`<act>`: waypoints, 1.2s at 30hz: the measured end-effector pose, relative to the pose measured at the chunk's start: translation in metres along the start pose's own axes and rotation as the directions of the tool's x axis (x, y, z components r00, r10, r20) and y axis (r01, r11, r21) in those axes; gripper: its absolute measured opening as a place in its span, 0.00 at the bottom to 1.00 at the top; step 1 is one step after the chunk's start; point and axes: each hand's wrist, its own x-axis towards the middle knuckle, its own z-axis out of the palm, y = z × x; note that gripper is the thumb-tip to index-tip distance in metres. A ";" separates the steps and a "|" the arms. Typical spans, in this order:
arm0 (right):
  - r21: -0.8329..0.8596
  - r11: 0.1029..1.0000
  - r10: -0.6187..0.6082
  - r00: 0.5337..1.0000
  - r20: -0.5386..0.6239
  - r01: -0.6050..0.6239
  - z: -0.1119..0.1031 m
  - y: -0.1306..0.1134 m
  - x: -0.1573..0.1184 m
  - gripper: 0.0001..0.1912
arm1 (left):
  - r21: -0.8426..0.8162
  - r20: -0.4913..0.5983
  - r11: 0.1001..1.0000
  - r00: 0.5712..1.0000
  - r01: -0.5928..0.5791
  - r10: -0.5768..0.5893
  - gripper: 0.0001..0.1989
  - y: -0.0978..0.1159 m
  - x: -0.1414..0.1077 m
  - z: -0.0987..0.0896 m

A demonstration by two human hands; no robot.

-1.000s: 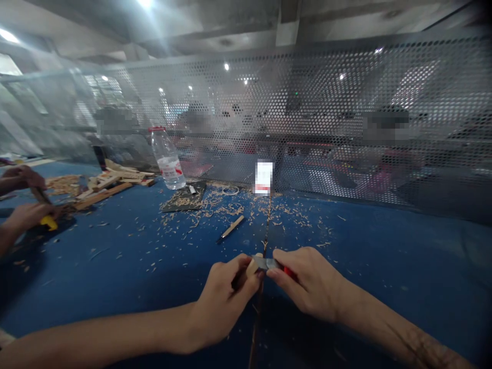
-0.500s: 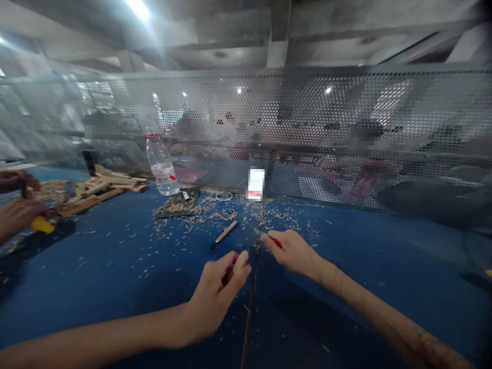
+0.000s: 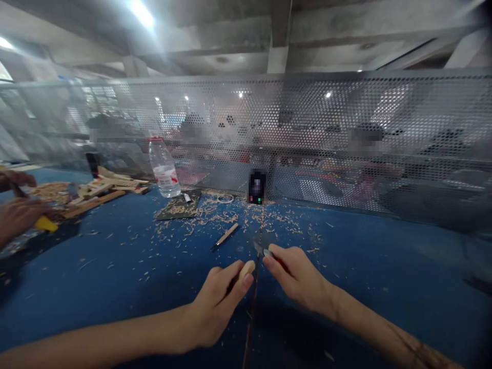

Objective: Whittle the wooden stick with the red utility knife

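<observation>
My left hand [image 3: 221, 302] is closed around a small pale piece of wood [image 3: 248, 267], whose rounded end shows past the thumb and forefinger. Just to the right, my right hand [image 3: 298, 274] grips a red-handled carving knife [image 3: 265, 252]; its grey blade points up and left over the table, apart from the wood. Most of the handle is hidden by the fingers. Beyond both hands lies a slim tool with a tan and black body [image 3: 225, 237], among scattered wood shavings [image 3: 230, 212].
A plastic bottle [image 3: 164, 171] stands behind a dark mat [image 3: 179, 205]. A phone-like device [image 3: 257, 187] leans by the perforated metal screen [image 3: 307, 133]. At left, a co-worker's hands [image 3: 21, 218] hold something yellow beside wood strips [image 3: 103, 189]. The blue table [image 3: 115, 287] has a seam.
My right hand with the knife has come down and nearer to me, showing more of the blade. My left hand has shifted slightly right and down. The device's display went from white to dark.
</observation>
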 end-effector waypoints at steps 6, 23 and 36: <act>0.098 0.994 -0.046 0.995 0.084 0.037 -0.001 -0.018 -0.010 0.20 | -0.017 0.085 0.997 0.994 -0.073 0.074 0.24 0.010 0.007 -0.006; 0.041 0.993 -0.114 0.990 0.086 0.111 -0.002 -0.014 -0.014 0.22 | 0.040 0.122 0.987 0.982 -0.153 0.148 0.25 0.018 0.005 -0.010; -0.042 0.976 -0.209 0.972 0.109 0.215 -0.005 0.001 -0.006 0.20 | -0.136 0.121 0.991 0.992 -0.011 0.028 0.26 0.012 0.008 -0.006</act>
